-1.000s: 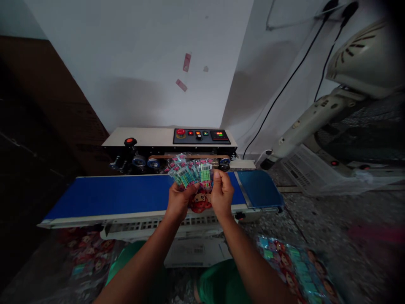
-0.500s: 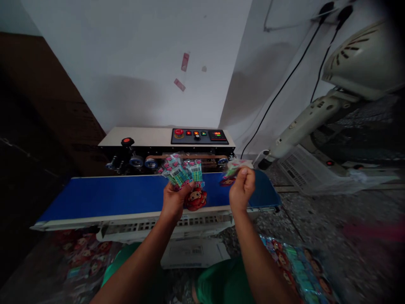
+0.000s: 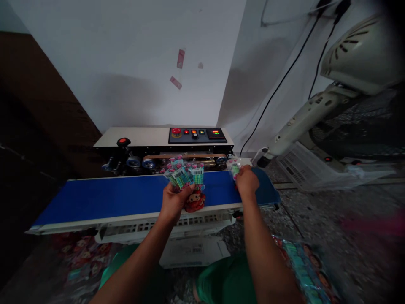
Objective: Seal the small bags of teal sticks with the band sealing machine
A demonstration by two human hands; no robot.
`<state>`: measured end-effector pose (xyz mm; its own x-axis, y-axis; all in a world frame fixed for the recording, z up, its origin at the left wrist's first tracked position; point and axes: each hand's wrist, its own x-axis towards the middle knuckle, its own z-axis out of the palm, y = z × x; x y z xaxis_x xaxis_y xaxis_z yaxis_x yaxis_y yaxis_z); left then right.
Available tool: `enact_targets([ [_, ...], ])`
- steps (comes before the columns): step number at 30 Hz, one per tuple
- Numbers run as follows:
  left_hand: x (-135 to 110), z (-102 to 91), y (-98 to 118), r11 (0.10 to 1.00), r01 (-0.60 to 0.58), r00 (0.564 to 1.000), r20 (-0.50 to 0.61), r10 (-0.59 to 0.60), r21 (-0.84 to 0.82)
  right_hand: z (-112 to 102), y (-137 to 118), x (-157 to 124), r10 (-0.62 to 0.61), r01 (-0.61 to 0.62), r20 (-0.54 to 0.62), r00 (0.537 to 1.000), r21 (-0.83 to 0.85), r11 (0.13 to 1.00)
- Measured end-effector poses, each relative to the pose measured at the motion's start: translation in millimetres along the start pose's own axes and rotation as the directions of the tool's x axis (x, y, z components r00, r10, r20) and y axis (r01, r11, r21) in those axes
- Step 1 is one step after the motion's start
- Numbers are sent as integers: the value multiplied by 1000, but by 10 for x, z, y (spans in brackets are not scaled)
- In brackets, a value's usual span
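My left hand (image 3: 172, 202) is closed round a fanned stack of small printed packets (image 3: 185, 179), held over the blue conveyor belt (image 3: 104, 196) of a sealing machine (image 3: 164, 145). My right hand (image 3: 247, 181) is closed on a single packet (image 3: 234, 168) at the belt's right end, close to the machine's sealing slot. The fingers of that hand point away from me and mostly hide the packet.
The machine's control panel (image 3: 196, 134) has a red button and lit displays. A fan (image 3: 357, 63) and its cables stand at the right. More printed packets lie on the floor at the right (image 3: 303, 270) and the left (image 3: 82, 253). A brown box (image 3: 41, 118) stands at the left.
My right hand took one packet from the stack in my left hand and carried it right and forward to the belt's right end. The left hand stayed with the stack.
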<state>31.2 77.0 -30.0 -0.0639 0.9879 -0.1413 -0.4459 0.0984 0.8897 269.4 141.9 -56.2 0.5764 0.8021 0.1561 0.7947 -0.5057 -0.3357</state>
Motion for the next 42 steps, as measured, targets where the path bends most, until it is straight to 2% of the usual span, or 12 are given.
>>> enact_targets([
  [3,-2,-8,-2,1000,0,1000,18,0,9,40,-167,-41,-84,84,5,996,63,994],
  [6,7,-12,9,1000,-16,1000,-8,16,11,-13,-326,-182,-231,260,-140,963,258,930],
  [9,24,-5,25,999,-40,999,-33,40,5,-110,-488,-444,-406,347,-78,911,679,648],
  [12,34,8,34,997,-71,997,-34,70,-19,-167,-629,-724,-580,168,85,810,914,369],
  [14,32,12,36,995,-92,995,-39,90,-34,-185,-684,-836,-565,134,58,823,947,293],
  [17,23,0,42,993,-106,993,-55,104,-43,-229,-690,-854,-412,190,-81,908,955,229],
  [24,25,-57,75,997,-69,996,-49,70,33,-314,-378,-542,-225,333,-258,940,845,420],
  [28,31,-65,67,996,-68,998,-4,69,51,-245,-46,-263,-96,255,-287,953,591,765],
  [31,23,-53,47,998,-45,998,49,43,44,-188,96,-101,-94,138,-180,979,246,960],
  [36,5,-36,17,996,-18,995,95,10,86,-96,-12,-17,5,-5,5,1000,-29,1000],
  [39,-2,-32,24,994,-7,994,112,-6,111,-35,-160,-45,-67,68,64,996,-17,998],
  [42,0,-31,38,993,4,992,121,-18,114,-56,-297,-147,-212,219,-67,975,112,969],
])
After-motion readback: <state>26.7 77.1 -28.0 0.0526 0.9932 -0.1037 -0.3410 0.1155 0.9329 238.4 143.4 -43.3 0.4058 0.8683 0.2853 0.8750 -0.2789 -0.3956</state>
